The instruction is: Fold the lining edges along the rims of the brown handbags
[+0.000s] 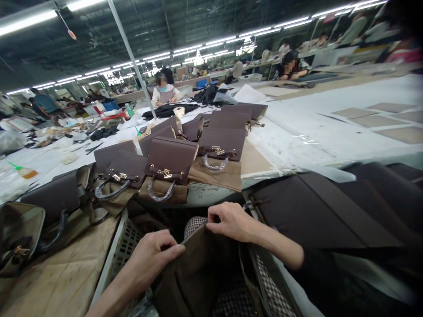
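Observation:
A piece of olive-brown fabric lining (194,268) lies across my lap, its upper edge raised between my hands. At the left end of that edge, my left hand (157,251) is closed with thumb and fingers on the fabric. My right hand (229,222) pinches the same edge farther right and higher up. Just beyond my hands, dark brown handbags (172,158) with gold clasps and plastic-wrapped handles lie on the table, brown lining spreading from under them. The lower part of the piece I hold runs out of view.
A grey plastic basket (127,242) stands left of my lap, beside a brown board (62,268). Dark brown panels (317,211) are stacked at right. The white table (297,127) carries flat beige pieces (380,121). A glue bottle (26,171) lies at left. Co-workers sit farther back.

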The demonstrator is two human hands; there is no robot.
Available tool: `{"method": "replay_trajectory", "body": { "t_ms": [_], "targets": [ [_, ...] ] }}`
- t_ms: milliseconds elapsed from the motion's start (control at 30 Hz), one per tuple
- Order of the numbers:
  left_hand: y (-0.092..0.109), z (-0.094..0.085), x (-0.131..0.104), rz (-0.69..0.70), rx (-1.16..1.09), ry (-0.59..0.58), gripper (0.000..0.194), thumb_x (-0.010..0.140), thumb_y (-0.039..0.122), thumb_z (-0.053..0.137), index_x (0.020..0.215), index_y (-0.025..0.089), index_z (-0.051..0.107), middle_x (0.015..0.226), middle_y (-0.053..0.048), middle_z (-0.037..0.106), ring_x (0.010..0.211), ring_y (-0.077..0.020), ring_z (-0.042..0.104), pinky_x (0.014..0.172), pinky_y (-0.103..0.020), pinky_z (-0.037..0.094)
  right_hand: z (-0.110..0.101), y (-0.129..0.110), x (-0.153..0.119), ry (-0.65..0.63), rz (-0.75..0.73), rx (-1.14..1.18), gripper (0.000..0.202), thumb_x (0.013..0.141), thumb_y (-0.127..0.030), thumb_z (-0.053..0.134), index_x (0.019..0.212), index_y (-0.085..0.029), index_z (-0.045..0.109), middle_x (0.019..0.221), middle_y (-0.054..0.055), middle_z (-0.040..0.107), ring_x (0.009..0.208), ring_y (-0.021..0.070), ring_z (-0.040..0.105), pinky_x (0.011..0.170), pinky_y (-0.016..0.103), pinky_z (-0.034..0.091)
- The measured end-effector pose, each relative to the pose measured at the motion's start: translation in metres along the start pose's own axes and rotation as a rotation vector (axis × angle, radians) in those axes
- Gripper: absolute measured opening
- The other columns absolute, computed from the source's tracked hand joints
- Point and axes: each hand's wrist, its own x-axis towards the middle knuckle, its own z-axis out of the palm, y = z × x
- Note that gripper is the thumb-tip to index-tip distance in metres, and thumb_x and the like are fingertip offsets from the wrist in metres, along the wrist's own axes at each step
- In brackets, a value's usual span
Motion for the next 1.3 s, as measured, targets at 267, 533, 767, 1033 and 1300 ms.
{"method": "replay_trajectory", "body": {
  "t_ms": [267, 533, 767, 1033, 1300],
  "targets": [
    [0.022, 0.016, 0.052, 0.219, 0.093, -0.072, 0.028, 0.089, 0.035, 0.056, 0.069, 0.020, 0.067, 0.072, 0.002, 0.057, 0.070, -0.0124, 0.055, 0.065, -0.025, 0.035, 0.002, 0.001, -0.004, 0.034, -0.005, -0.028, 0.010, 0.077, -0.032, 0.061, 0.072, -0.025, 0.066, 0.069, -0.002, 0.070, 0.068, 0.0166, 0.061, 0.056, 0.029, 0.024],
    [0.015, 0.029, 0.064, 0.277, 0.239, -0.013, 0.030, 0.089, 0.032, 0.052, 0.063, 0.018, 0.055, 0.067, 0.001, 0.057, 0.063, -0.0126, 0.051, 0.059, -0.027, 0.030, 0.007, 0.002, -0.003, 0.042, -0.042, -0.104, 0.011, 0.081, -0.032, 0.060, 0.076, -0.024, 0.065, 0.075, 0.000, 0.072, 0.070, 0.0186, 0.064, 0.056, 0.030, 0.024],
    [0.016, 0.028, 0.078, 0.295, 0.089, -0.152, 0.017, 0.088, 0.036, 0.055, 0.084, 0.022, 0.065, 0.083, 0.002, 0.067, 0.079, -0.0160, 0.059, 0.067, -0.024, 0.035, 0.009, 0.003, 0.005, 0.036, -0.030, -0.105, 0.012, 0.081, -0.033, 0.060, 0.077, -0.024, 0.067, 0.073, 0.001, 0.072, 0.070, 0.0202, 0.065, 0.055, 0.031, 0.025],
    [0.007, 0.029, 0.087, 0.255, 0.052, -0.149, 0.024, 0.087, 0.031, 0.052, 0.068, 0.018, 0.059, 0.065, 0.003, 0.055, 0.065, -0.0130, 0.050, 0.058, -0.024, 0.030, -0.007, 0.010, -0.006, -0.022, -0.217, 0.089, 0.001, 0.079, -0.020, 0.065, 0.079, -0.020, 0.065, 0.105, 0.001, 0.069, 0.086, 0.0159, 0.064, 0.073, 0.025, 0.044],
    [0.017, 0.027, 0.073, 0.178, -0.021, -0.158, 0.023, 0.085, 0.034, 0.053, 0.073, 0.018, 0.063, 0.067, 0.004, 0.057, 0.067, -0.0135, 0.050, 0.058, -0.024, 0.031, -0.014, 0.028, -0.024, 0.044, -0.104, 0.176, 0.010, 0.087, -0.027, 0.062, 0.080, -0.021, 0.065, 0.096, 0.001, 0.071, 0.086, 0.0164, 0.064, 0.079, 0.027, 0.045]
  ]
}}
